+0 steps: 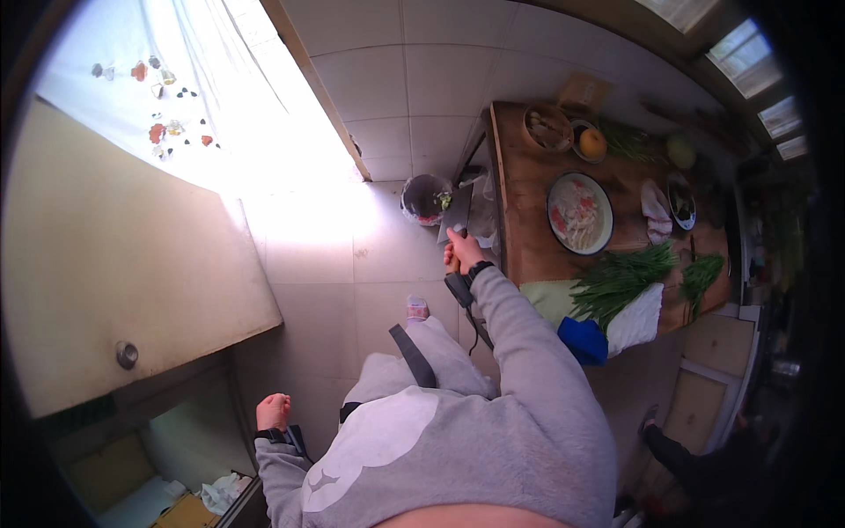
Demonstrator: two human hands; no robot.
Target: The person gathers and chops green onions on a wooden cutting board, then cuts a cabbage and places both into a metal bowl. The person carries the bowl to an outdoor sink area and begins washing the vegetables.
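My right hand [465, 250] grips the wooden handle of a cleaver [457, 210], its broad blade pointing away from me. The blade is beside and partly over a lined bin [410, 206] on the floor. Green vegetable scraps [443, 199] show at the bin's right side, next to the blade; whether they touch it I cannot tell. My left hand [272, 412] hangs low at my side with curled fingers, and nothing shows in it. Both wrists wear dark straps with small devices.
A wooden table [521, 218] at right holds an enamel basin [581, 214] of pale and red food, green leafy stalks [624, 280], a basket [548, 129] and an orange fruit [592, 142]. An open door [138, 264] stands left. A person's leg [673, 449] shows lower right.
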